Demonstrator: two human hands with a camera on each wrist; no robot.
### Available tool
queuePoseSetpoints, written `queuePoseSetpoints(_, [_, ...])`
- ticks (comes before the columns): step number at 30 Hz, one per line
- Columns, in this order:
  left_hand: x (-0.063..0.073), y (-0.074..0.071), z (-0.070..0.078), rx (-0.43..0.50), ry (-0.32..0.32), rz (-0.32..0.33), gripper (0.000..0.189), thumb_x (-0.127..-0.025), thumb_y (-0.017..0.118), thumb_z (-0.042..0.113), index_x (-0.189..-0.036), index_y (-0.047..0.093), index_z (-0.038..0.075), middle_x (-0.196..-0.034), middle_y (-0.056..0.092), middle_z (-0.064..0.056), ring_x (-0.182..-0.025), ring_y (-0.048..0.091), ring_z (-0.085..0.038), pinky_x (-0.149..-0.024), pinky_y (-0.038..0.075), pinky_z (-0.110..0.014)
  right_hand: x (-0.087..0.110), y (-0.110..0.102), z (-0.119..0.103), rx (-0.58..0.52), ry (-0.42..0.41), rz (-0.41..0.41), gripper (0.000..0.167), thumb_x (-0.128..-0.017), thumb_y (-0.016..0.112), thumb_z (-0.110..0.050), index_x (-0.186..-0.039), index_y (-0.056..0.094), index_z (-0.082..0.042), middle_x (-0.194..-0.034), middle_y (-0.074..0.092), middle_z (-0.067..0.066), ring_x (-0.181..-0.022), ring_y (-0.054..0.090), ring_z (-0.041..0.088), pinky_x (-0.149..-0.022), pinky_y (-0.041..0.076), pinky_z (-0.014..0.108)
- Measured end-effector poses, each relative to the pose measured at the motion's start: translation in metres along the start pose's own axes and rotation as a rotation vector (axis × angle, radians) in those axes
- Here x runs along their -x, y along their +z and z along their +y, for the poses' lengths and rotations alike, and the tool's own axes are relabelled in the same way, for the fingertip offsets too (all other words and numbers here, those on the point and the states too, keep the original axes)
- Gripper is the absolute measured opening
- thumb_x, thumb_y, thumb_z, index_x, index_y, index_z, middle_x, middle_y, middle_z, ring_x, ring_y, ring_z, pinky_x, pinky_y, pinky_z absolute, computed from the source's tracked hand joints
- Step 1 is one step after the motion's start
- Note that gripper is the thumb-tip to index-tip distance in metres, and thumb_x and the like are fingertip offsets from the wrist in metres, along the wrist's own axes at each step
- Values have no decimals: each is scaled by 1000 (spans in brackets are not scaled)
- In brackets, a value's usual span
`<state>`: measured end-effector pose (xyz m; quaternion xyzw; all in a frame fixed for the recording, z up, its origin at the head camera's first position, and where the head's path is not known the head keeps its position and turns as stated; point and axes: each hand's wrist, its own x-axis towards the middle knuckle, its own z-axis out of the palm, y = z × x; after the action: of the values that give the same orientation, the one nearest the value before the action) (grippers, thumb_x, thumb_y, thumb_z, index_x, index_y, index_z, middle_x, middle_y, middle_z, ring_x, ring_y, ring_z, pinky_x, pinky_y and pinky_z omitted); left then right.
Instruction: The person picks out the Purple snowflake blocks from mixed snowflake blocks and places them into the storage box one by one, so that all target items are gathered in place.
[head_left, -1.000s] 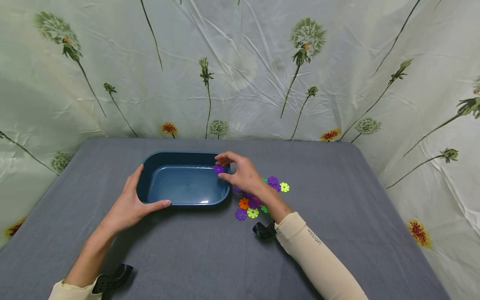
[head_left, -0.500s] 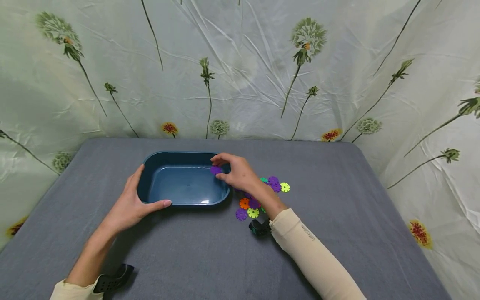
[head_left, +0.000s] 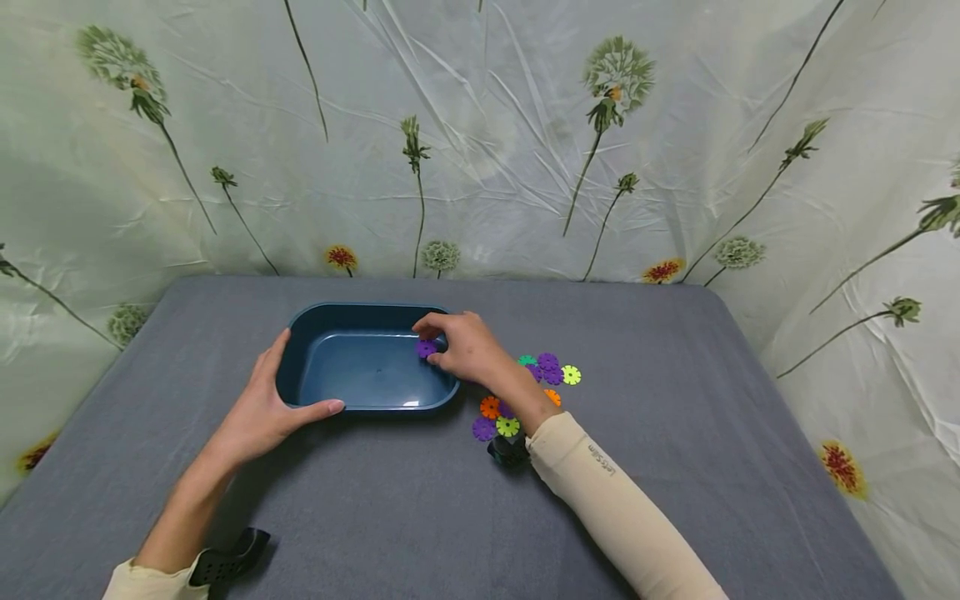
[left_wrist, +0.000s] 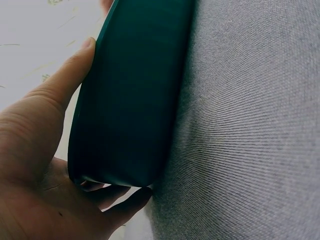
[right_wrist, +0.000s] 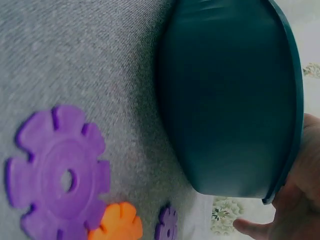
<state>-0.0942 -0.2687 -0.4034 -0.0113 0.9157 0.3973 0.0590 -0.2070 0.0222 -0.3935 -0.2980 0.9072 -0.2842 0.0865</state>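
Observation:
A dark blue plastic tub (head_left: 360,410) stands on the cloth-covered table. My left hand (head_left: 266,408) grips its left end; in the left wrist view the thumb lies along the rim (left_wrist: 100,45) and the other fingers bend round the tub's corner. Over the tub's right end, my right hand (head_left: 472,350) pinches a purple flower-shaped interlocking disc (head_left: 425,348) between thumb and fingertips. The right wrist view shows the tub's outer wall (right_wrist: 230,100) and part of the right hand (right_wrist: 295,200); the pinched disc is hidden there behind the wall.
Several loose discs lie right of the tub, partly under the right forearm: purple (head_left: 483,429), orange (head_left: 490,407), yellow-green (head_left: 572,375) and green (head_left: 527,360). A large purple disc (right_wrist: 62,175) is close to the right wrist camera. A floral curtain (head_left: 495,167) hangs behind the grey table (head_left: 675,467).
My right hand has moved a little left and nearer, further over the tub, carrying the purple disc. The forearm's shift uncovers an orange disc. My left hand stays on the tub.

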Motion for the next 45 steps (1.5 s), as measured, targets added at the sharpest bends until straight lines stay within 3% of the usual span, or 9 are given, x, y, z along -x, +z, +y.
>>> queuePoseSetpoints(14, [-2, 1, 0, -9, -2, 1, 134, -83, 86, 46, -168, -14, 21, -172, -3, -30, -153, 17, -59, -111, 27, -80, -3, 3, -6, 84, 48, 15, 43, -93, 79, -13, -134, 69, -16, -128, 76, 2, -121, 69, 19, -123, 35, 47])
queuePoseSetpoints(23, [-2, 2, 0, -18, -16, -1, 135, -83, 86, 48, -167, -15, 19, -172, -3, -31, -152, 17, -60, -110, 27, -81, -2, 3, -3, -78, 38, 11, 44, -92, 79, -8, -134, 67, -12, -133, 73, 6, -125, 67, 23, -110, 51, 42])
queuePoseSetpoints(31, [-1, 2, -1, -18, -26, -5, 135, -83, 86, 49, -167, -15, 20, -172, -5, -30, -153, 16, -60, -110, 27, -81, 3, 4, 0, -217, -10, 45, 44, -91, 78, -4, -134, 67, -6, -132, 71, 10, -124, 66, 26, -110, 52, 42])
queuePoseSetpoints(45, [0, 0, 0, 1, -17, -6, 134, -84, 85, 50, -167, -17, 23, -173, -8, -29, -153, 13, -61, -108, 26, -83, 18, -7, 7, -308, -87, 187, 39, -91, 79, -6, -129, 70, -4, -126, 71, 10, -121, 65, 27, -109, 51, 45])
